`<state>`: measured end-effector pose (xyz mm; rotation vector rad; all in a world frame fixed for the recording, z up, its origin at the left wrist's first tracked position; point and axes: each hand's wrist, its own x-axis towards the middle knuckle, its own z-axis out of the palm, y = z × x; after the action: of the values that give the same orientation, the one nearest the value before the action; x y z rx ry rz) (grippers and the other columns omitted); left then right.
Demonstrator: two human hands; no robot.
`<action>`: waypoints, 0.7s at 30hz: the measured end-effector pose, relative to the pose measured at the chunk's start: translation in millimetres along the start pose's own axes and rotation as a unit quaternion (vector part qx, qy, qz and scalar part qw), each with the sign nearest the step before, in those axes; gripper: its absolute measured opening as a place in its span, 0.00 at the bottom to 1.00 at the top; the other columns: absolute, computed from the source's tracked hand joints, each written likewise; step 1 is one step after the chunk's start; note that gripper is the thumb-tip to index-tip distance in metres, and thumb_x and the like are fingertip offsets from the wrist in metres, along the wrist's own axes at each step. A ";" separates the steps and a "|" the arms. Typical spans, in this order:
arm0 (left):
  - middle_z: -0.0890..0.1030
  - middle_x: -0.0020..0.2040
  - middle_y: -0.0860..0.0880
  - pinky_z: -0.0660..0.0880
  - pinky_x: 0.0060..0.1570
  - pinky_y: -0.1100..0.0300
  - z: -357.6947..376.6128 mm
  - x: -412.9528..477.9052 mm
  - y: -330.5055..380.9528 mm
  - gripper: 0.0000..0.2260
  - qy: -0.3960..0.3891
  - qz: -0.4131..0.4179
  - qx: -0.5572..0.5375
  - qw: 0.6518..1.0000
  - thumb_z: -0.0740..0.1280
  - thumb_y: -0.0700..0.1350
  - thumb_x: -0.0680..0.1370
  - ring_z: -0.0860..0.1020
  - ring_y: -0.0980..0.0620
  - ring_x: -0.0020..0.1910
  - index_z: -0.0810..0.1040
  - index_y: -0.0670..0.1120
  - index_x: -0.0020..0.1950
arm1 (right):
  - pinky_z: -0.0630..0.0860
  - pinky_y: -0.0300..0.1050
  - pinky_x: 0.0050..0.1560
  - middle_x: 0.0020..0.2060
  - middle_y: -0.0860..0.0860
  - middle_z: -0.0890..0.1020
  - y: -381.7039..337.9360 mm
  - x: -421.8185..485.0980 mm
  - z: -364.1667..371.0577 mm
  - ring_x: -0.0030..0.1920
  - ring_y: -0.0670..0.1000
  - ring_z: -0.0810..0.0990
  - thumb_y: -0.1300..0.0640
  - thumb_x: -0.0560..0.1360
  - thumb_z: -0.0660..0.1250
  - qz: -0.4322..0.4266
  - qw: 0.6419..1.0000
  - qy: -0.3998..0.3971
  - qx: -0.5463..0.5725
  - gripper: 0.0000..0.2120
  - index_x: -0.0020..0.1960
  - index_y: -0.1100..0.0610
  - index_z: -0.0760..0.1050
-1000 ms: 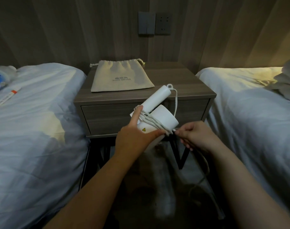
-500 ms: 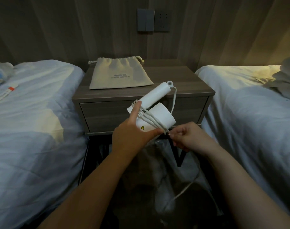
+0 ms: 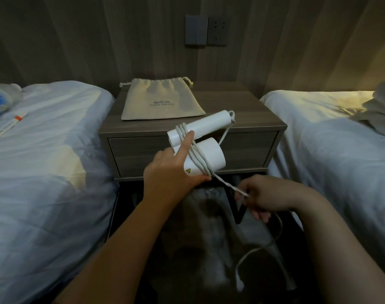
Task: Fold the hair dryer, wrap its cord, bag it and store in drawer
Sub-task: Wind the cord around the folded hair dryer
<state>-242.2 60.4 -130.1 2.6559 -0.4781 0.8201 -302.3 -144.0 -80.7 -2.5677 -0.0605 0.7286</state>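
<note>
Dropped lower and rightward since a second ago, the right hand (image 3: 272,196) pinches the cord (image 3: 226,183) taut; the wraps lie up-left of it. Farther on, the left hand (image 3: 171,174) grips the folded white hair dryer (image 3: 210,155), forefinger pinning coils, before the nightstand (image 3: 252,110) front edge; the bag (image 3: 163,99) lies by its back edge.

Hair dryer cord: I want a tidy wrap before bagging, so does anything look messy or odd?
Nothing damaged. The cord runs in slanted loops across the folded hair dryer, pinned by the left hand; its tail, pinched by the right hand, trails loose to the floor.
</note>
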 end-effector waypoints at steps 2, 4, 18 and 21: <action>0.80 0.47 0.44 0.76 0.37 0.55 1.7 -2.0 1.3 0.46 -0.014 -0.002 -0.008 1.000 0.65 0.72 0.61 0.78 0.47 0.42 0.56 0.56 0.74 | 0.72 0.35 0.30 0.32 0.49 0.79 -2.3 -5.2 0.6 0.26 0.44 0.75 0.65 0.75 0.58 -0.008 0.998 -0.030 -0.054 0.18 0.60 0.50 0.72; 0.80 0.47 0.44 0.76 0.37 0.54 2.7 -2.7 1.6 0.47 -0.025 -0.006 -0.013 1.000 0.66 0.72 0.60 0.78 0.46 0.43 0.56 0.57 0.74 | 0.70 0.32 0.32 0.36 0.43 0.76 -5.8 -8.4 -0.1 0.31 0.42 0.75 0.65 0.74 0.59 -0.041 0.996 -0.011 -0.080 0.21 0.63 0.47 0.71; 0.77 0.58 0.50 0.74 0.51 0.54 9.9 -4.4 -1.3 0.46 -0.252 0.147 -0.021 0.956 0.65 0.73 0.62 0.75 0.51 0.53 0.43 0.66 0.72 | 0.64 0.40 0.30 0.28 0.44 0.71 -13.9 -0.6 -0.7 0.33 0.46 0.72 0.41 0.62 0.75 -0.059 0.926 0.351 -0.125 0.19 0.32 0.49 0.68; 0.77 0.56 0.51 0.73 0.51 0.55 10.7 -5.8 -2.2 0.46 -0.251 0.164 -0.014 0.954 0.64 0.73 0.62 0.74 0.52 0.53 0.41 0.67 0.72 | 0.60 0.40 0.27 0.26 0.44 0.70 -13.4 0.0 -1.0 0.29 0.43 0.68 0.38 0.61 0.75 -0.029 0.931 0.337 -0.139 0.24 0.27 0.49 0.62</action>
<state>-240.7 59.5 -142.4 2.7842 -1.0664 0.1930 -300.8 -132.4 -73.9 -2.9278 -0.0162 -0.2308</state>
